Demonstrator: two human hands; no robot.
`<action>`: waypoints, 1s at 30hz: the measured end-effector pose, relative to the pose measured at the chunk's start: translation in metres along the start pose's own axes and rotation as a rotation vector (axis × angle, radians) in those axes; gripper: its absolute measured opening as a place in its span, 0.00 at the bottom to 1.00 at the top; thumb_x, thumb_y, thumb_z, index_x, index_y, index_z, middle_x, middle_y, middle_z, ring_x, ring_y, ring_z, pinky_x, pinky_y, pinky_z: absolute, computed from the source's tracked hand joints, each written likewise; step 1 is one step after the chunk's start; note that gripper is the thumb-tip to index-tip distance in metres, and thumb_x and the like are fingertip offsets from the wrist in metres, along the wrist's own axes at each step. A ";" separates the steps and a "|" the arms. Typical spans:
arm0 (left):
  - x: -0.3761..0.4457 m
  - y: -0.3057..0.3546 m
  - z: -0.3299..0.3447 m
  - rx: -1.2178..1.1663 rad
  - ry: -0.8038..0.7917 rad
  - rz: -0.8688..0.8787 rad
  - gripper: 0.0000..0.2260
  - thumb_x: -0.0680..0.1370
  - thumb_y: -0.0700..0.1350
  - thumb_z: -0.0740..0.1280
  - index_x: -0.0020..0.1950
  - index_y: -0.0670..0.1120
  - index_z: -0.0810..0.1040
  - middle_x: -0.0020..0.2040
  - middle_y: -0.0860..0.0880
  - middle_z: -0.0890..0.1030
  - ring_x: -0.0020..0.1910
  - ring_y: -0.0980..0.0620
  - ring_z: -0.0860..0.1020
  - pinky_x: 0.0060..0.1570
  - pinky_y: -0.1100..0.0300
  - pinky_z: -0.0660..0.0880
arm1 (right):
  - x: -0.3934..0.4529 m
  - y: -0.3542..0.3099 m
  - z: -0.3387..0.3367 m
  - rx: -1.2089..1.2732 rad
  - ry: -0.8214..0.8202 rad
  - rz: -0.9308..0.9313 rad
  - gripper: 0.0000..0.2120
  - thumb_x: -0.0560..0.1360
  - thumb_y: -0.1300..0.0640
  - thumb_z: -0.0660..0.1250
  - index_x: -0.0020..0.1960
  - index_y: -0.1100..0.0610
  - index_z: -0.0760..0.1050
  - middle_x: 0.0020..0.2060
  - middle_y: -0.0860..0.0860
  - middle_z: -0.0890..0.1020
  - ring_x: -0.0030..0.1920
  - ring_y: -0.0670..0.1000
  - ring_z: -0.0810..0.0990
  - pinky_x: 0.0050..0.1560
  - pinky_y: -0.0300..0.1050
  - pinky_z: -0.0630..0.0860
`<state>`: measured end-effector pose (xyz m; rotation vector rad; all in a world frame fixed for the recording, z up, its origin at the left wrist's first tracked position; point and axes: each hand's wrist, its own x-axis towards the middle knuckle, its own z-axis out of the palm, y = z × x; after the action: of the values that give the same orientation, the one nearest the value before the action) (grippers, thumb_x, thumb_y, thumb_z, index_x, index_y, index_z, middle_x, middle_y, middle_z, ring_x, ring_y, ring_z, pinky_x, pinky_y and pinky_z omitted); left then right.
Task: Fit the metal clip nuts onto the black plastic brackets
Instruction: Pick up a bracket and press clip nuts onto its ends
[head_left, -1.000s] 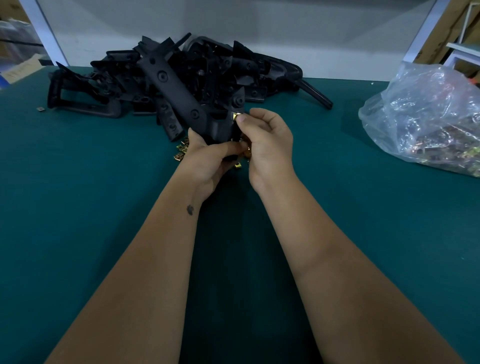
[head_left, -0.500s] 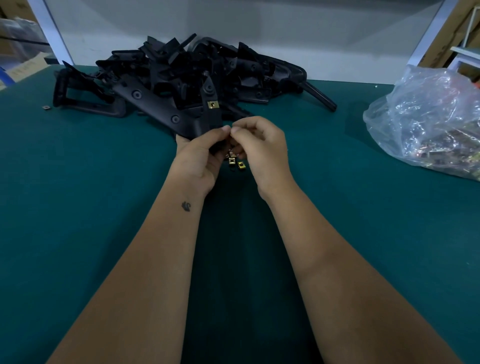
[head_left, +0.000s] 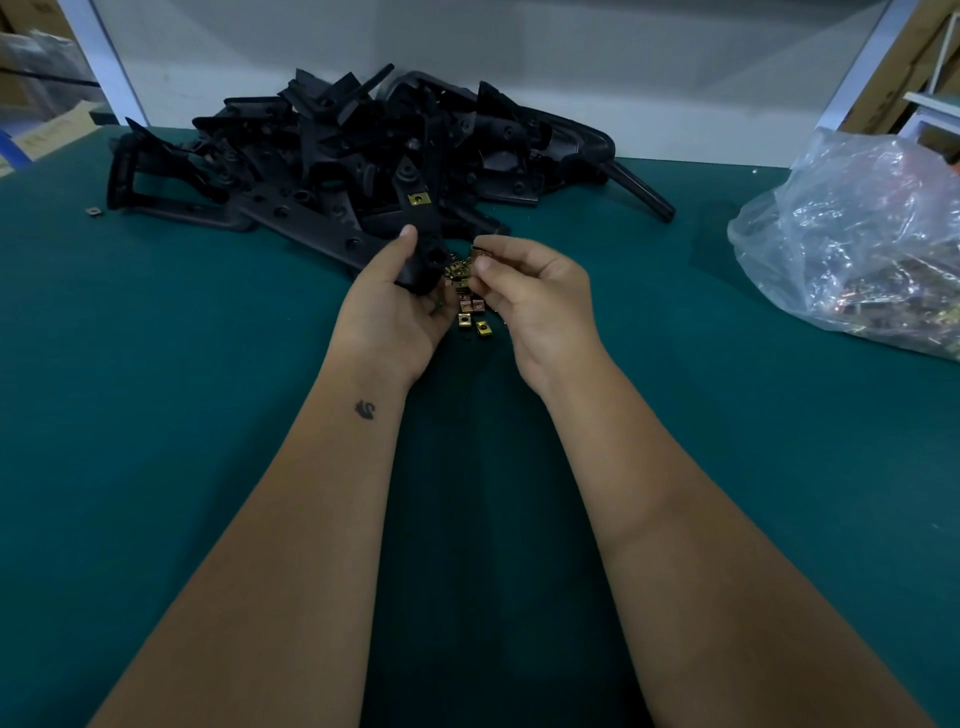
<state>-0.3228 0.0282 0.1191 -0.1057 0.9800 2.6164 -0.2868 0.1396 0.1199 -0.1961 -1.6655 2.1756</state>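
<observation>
Now picking the next clip nut for the bracket in hand.

Left hand (head_left: 395, 306) is curled round the near end of a black plastic bracket (head_left: 423, 234), which points away toward the pile of brackets (head_left: 363, 150) and already wears one brass-coloured fitted nut (head_left: 418, 199) farther up. Right hand (head_left: 524, 291) pinches what looks like a clip nut (head_left: 480, 253) between thumb and forefinger, just above the loose clip nuts (head_left: 470, 312) on the green table (head_left: 156, 415). To do this well, I would turn the nut so its open mouth faces the bracket's edge, line its hole up with the mounting hole near the left thumb, and slide it on squarely until it seats; a skewed nut would likely jam or spring off. A clear bag (head_left: 857, 244) of more parts lies well to the right.
</observation>
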 end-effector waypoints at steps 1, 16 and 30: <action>-0.001 0.001 0.000 -0.001 -0.021 -0.011 0.09 0.81 0.45 0.64 0.56 0.41 0.77 0.41 0.46 0.84 0.30 0.54 0.80 0.39 0.62 0.76 | -0.001 0.000 0.000 -0.018 -0.006 -0.008 0.09 0.75 0.70 0.68 0.46 0.58 0.82 0.35 0.48 0.83 0.37 0.45 0.81 0.50 0.44 0.80; -0.004 0.001 0.002 0.037 -0.091 -0.053 0.07 0.79 0.41 0.58 0.51 0.41 0.74 0.35 0.47 0.81 0.31 0.53 0.77 0.40 0.63 0.69 | -0.002 -0.001 0.002 -0.092 -0.014 0.018 0.13 0.79 0.68 0.62 0.50 0.54 0.81 0.37 0.47 0.81 0.37 0.43 0.79 0.46 0.41 0.79; -0.005 0.000 0.004 0.121 -0.132 -0.067 0.12 0.77 0.39 0.56 0.59 0.41 0.73 0.53 0.46 0.76 0.41 0.53 0.74 0.39 0.63 0.69 | -0.004 -0.009 0.006 0.236 0.030 0.154 0.07 0.74 0.69 0.68 0.41 0.60 0.76 0.36 0.53 0.83 0.38 0.48 0.82 0.44 0.42 0.81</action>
<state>-0.3176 0.0290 0.1228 0.0618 1.0658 2.4619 -0.2826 0.1349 0.1297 -0.2969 -1.4031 2.4478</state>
